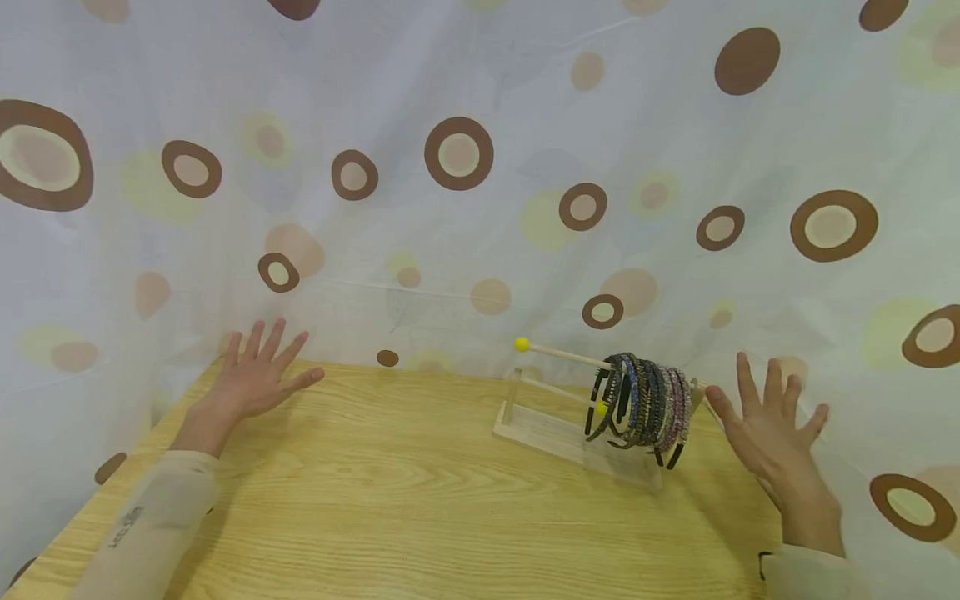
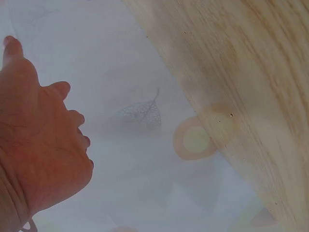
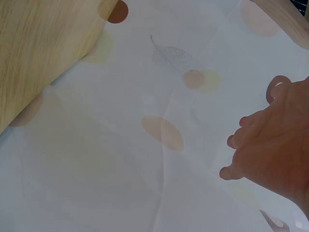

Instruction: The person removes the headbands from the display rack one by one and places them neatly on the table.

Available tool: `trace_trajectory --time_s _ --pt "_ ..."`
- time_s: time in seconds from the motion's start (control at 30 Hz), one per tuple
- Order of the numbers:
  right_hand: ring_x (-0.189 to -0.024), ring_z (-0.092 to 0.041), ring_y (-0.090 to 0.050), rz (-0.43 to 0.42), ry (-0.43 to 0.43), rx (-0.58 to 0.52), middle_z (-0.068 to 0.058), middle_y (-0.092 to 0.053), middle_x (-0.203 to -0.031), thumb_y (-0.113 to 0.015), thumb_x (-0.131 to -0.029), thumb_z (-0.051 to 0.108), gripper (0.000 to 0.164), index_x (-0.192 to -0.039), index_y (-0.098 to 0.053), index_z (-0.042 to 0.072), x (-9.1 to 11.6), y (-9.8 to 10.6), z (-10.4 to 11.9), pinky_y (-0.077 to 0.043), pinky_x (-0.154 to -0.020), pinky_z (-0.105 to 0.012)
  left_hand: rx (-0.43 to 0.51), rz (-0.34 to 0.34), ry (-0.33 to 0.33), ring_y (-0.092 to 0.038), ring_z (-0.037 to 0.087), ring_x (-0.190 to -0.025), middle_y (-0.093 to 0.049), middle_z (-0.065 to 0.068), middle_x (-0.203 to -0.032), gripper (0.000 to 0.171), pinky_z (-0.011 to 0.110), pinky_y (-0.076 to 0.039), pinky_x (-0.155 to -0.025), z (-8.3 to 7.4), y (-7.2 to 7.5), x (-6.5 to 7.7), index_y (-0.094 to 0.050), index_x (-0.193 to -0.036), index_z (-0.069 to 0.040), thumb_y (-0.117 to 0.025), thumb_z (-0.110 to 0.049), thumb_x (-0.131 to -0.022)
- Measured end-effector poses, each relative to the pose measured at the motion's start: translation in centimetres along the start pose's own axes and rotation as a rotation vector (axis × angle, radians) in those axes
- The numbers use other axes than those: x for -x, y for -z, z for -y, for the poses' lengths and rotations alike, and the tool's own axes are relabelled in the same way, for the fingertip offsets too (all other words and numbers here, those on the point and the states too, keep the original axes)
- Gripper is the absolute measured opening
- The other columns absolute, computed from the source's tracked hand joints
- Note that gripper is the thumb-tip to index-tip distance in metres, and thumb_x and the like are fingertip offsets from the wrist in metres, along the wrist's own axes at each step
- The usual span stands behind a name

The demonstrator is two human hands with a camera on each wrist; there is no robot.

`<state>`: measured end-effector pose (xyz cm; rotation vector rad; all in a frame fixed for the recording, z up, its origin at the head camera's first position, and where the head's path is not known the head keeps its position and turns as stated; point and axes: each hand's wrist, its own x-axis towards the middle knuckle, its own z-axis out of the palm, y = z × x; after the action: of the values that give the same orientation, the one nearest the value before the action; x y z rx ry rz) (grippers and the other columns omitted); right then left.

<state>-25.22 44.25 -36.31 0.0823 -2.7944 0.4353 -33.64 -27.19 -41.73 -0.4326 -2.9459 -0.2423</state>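
My left hand (image 1: 251,383) hovers with fingers spread over the back left of the wooden table (image 1: 360,492), holding nothing. At the right my right hand (image 1: 772,433) is also raised with its fingers spread and holds nothing. Just left of it stands a wooden rack (image 1: 540,429) with two rods tipped by yellow balls. Several headbands (image 1: 645,400), dark, blue and pinkish, hang bunched toward the rack's right end. In the left wrist view the left hand (image 2: 43,140) shows at the left edge; the right wrist view has the right hand (image 3: 275,145) at its right edge.
A pale curtain (image 1: 465,242) patterned with brown rings and dots hangs behind the table and down both sides. The table's back edge meets it. Light long sleeves (image 1: 150,521) cover both forearms.
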Motion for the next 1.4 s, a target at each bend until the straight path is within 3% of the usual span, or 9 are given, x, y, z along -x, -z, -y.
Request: trace_trajectory --time_s 0.2,0.3,0.37,0.47,0.57,0.7,1.07,1.23,1.4 --pt "-0.142 -0.057 0.023 -0.005 0.045 -0.128 -0.026 0.022 -0.162 -0.027 -0.111 0.046 0.07 -0.163 0.012 0.021 -0.2 0.0 0.0 0.025 -0.093 -0.079 0.027 -0.024 -0.014 0.007 0.052 -0.148 -0.001 0.029 -0.165 0.09 0.069 0.011 -0.112 0.0 -0.6 -0.3 -0.021 -0.163 -0.01 -0.039 -0.071 -0.1" --pt "-0.144 -0.061 -0.002 0.009 0.064 -0.305 -0.031 -0.002 -0.164 -0.027 -0.112 0.042 0.063 -0.165 0.005 0.026 -0.5 0.1 0.4 0.002 -0.101 -0.083 0.102 -0.056 -0.047 0.005 0.051 -0.149 -0.004 0.029 -0.165 0.086 0.069 0.01 -0.112 -0.8 -0.3 -0.6 -0.021 -0.164 -0.011 -0.041 -0.067 -0.101" --pt "-0.14 -0.056 -0.027 0.004 0.07 -0.376 -0.029 -0.024 -0.16 -0.027 -0.113 0.04 0.059 -0.166 -0.007 0.025 -0.5 0.1 0.8 -0.025 -0.107 -0.071 0.178 -0.086 -0.1 0.0 0.052 -0.149 -0.011 0.029 -0.164 0.081 0.07 0.005 -0.112 -2.2 0.0 -1.0 -0.023 -0.163 -0.01 -0.042 -0.062 -0.104" --pt "-0.123 -0.031 -0.057 -0.021 0.056 -0.438 -0.022 -0.053 -0.142 -0.034 -0.112 0.04 0.055 -0.162 -0.031 0.017 -0.2 0.0 1.0 -0.051 -0.095 -0.039 0.361 -0.11 -0.206 -0.015 0.049 -0.148 -0.027 0.025 -0.161 0.07 0.07 -0.008 -0.113 -5.7 0.4 -1.9 -0.028 -0.161 -0.008 -0.043 -0.051 -0.108" --pt "-0.101 -0.006 -0.065 -0.048 0.05 -0.46 -0.013 -0.066 -0.124 -0.041 -0.111 0.039 0.051 -0.152 -0.047 0.009 0.1 0.0 0.9 -0.051 -0.081 -0.016 0.582 -0.093 -0.297 -0.033 0.04 -0.143 -0.039 0.015 -0.157 0.061 0.064 -0.025 -0.112 -10.1 0.0 -2.9 -0.034 -0.159 -0.011 -0.044 -0.044 -0.11" --pt "-0.096 -0.001 -0.067 -0.048 0.058 -0.503 -0.005 -0.069 -0.118 -0.049 -0.109 0.036 0.049 -0.148 -0.053 0.006 0.3 0.2 0.9 -0.049 -0.082 -0.013 0.801 -0.053 -0.357 -0.046 0.029 -0.136 -0.049 0.005 -0.15 0.055 0.059 -0.039 -0.106 -16.0 -0.8 -4.1 -0.043 -0.155 -0.016 -0.046 -0.045 -0.109" --pt "-0.1 -0.006 -0.066 -0.021 0.005 -0.512 -0.006 -0.069 -0.123 -0.056 -0.106 0.04 0.05 -0.147 -0.056 0.011 0.0 0.6 1.2 -0.047 -0.085 -0.013 0.999 -0.039 -0.409 -0.066 0.011 -0.1 -0.071 -0.001 -0.114 0.036 0.037 -0.054 -0.085 -29.8 -2.8 -8.2 -0.065 -0.132 -0.014 -0.055 -0.037 -0.107" --pt "-0.1 -0.006 -0.065 -0.023 0.004 -0.508 -0.008 -0.07 -0.121 -0.056 -0.105 0.041 0.048 -0.145 -0.058 0.014 -0.1 0.7 1.3 -0.048 -0.085 -0.013 1.132 0.032 -0.344 -0.067 0.013 -0.097 -0.073 0.001 -0.107 0.041 0.032 -0.055 -0.081 -34.6 -3.8 -9.7 -0.067 -0.128 -0.014 -0.053 -0.046 -0.106" --pt "-0.101 -0.01 -0.065 -0.025 0.007 -0.508 -0.008 -0.071 -0.117 -0.056 -0.105 0.041 0.047 -0.143 -0.06 0.014 -0.1 0.8 1.5 -0.048 -0.084 -0.013 1.239 0.095 -0.291 -0.069 0.017 -0.096 -0.072 -0.002 -0.103 0.045 0.033 -0.055 -0.083 -37.8 -4.4 -9.9 -0.068 -0.127 -0.014 -0.055 -0.051 -0.104"
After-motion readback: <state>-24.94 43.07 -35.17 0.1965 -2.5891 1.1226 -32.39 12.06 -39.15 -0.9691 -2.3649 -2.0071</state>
